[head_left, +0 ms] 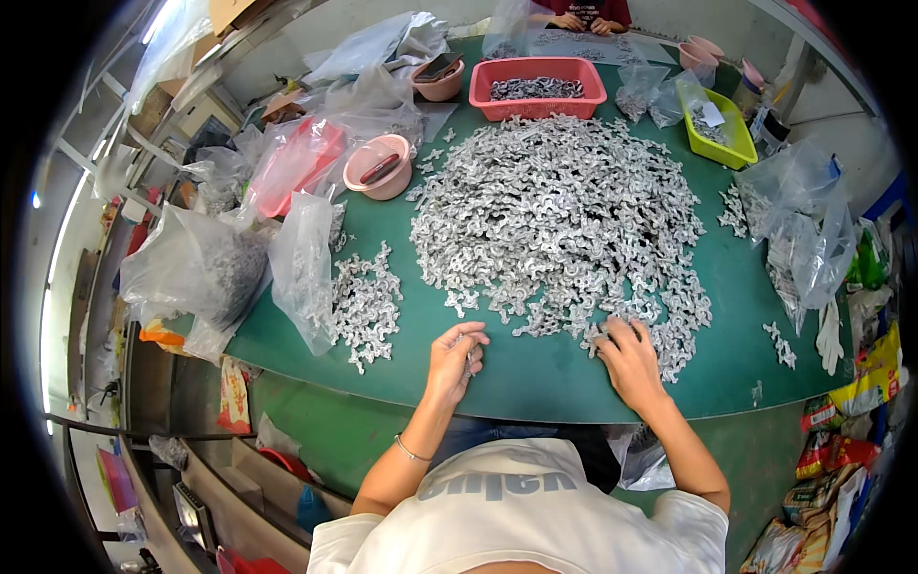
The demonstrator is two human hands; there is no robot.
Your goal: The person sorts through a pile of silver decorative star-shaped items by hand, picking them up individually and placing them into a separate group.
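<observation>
Your left hand (pixel 457 356) curls shut on a few small metal pieces just beside the big pile (pixel 559 215), while your right hand (pixel 626 359) lies open on the pile's near edge, picking more.

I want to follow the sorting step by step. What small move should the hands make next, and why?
Probably the right hand should draw a few metal parts out of the big pile toward the table edge. Its fingers already rest on the pile's near rim, while the left hand is curled around what look like parts, apart from the pile.
</observation>
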